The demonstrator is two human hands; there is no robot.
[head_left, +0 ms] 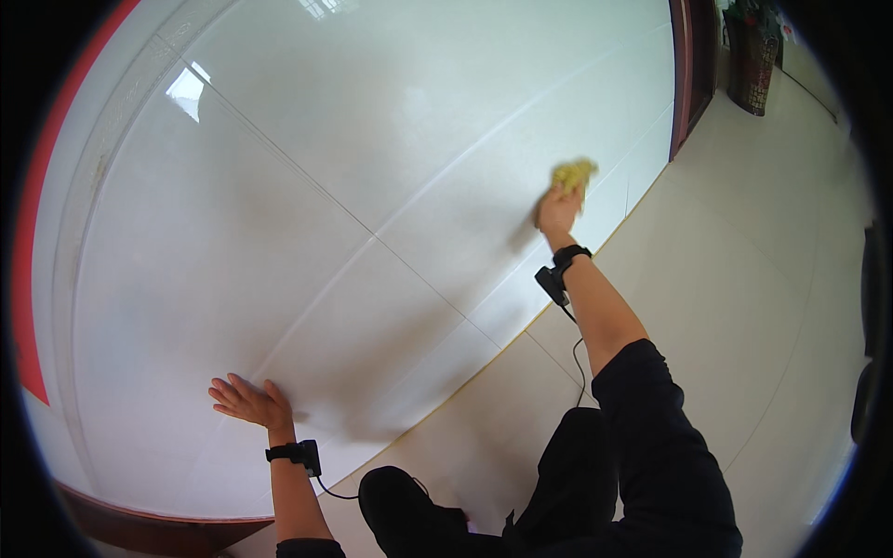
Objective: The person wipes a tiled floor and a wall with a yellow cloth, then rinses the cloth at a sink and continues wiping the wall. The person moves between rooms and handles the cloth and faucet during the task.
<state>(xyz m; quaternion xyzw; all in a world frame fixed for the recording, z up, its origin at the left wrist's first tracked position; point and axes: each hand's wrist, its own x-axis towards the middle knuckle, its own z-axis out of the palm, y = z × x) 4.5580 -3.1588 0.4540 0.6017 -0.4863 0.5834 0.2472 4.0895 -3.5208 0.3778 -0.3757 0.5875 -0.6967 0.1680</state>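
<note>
My right hand (pixel 559 209) grips a crumpled yellow cloth (pixel 573 174) against the glossy white tiled wall (pixel 335 146), low down near the wall's foot. Hand and cloth are slightly blurred. Lower and to the left, my left hand (pixel 248 403) rests on the same wall with its fingers spread and holds nothing. Both wrists wear a black strap with a small device, from which a thin cable runs. Grout lines cross the wall, and window light reflects off its upper part.
Pale floor tiles (pixel 704 279) meet the wall along a yellowish seam (pixel 481 373). Dark wooden trim (pixel 687 77) edges the wall at the right, with a tall dark vase (pixel 752 66) beyond. A red band (pixel 31 300) runs along the far left. My bent knees are close to the wall.
</note>
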